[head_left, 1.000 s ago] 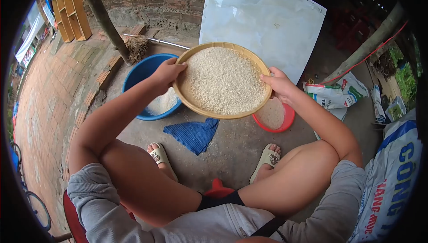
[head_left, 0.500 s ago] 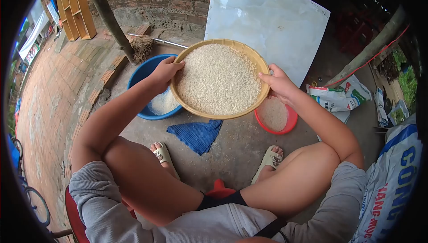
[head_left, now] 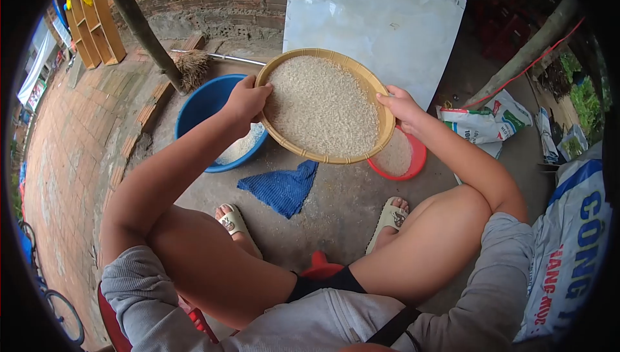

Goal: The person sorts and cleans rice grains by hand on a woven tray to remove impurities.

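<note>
Both hands hold up a round woven winnowing basket [head_left: 357, 66] heaped with rice [head_left: 323, 103]. My left hand [head_left: 247, 100] is closed on its left rim, thumb on the inside edge. On the opposite rim my right hand [head_left: 402, 108] grips with thumb over the top and fingers beneath, partly hidden. The basket hangs in the air, tilted down to the right. Behind and below my left hand is a blue basin [head_left: 192, 118] with white rice grains in it. A red basin [head_left: 421, 156] holding more grain sits under the basket's right side.
A crumpled blue cloth [head_left: 279, 190] lies on the concrete floor between the basins and my feet. A large white board [head_left: 381, 22] leans ahead. A straw broom [head_left: 192, 68] is by a wooden post [head_left: 139, 19]. Printed sacks [head_left: 481, 126] lie right, with a big sack [head_left: 562, 255] nearer.
The basket has tipped, its left side higher and its right side lower. The rice has shifted inside it. The whole view has moved slightly, and both hands keep their grip.
</note>
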`<control>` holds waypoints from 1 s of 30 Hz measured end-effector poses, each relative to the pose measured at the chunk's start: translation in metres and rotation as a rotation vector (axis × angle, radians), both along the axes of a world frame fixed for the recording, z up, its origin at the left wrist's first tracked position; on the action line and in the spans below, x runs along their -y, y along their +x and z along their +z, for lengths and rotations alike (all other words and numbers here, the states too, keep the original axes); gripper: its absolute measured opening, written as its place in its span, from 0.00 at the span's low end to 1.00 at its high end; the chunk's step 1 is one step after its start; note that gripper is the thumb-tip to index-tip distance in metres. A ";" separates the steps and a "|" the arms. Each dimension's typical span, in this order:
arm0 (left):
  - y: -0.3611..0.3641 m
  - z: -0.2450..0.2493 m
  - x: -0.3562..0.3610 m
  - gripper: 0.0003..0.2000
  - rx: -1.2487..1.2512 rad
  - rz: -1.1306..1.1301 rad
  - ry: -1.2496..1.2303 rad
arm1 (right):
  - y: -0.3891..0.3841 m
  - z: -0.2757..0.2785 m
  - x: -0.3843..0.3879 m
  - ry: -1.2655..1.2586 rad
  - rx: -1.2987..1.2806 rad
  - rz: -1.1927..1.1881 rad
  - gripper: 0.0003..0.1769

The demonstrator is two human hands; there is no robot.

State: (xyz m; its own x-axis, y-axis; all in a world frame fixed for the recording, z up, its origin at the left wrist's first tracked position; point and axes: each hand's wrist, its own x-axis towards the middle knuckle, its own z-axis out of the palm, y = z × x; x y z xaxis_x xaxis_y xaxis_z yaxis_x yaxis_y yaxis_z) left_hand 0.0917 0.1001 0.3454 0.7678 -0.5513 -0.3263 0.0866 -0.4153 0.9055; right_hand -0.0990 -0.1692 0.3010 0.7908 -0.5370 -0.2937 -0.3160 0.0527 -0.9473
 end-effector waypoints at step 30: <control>0.037 -0.031 -0.012 0.12 -0.164 -0.050 -0.246 | -0.004 0.042 -0.038 -0.095 -0.089 0.076 0.21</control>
State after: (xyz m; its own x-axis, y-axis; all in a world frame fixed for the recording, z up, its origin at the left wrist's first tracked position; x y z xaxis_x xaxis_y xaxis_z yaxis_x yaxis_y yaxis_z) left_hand 0.1287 0.1122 0.3149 0.6857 -0.6650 -0.2958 0.2250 -0.1928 0.9551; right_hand -0.1031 -0.1307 0.3429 0.8032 -0.5054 -0.3154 -0.3988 -0.0629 -0.9149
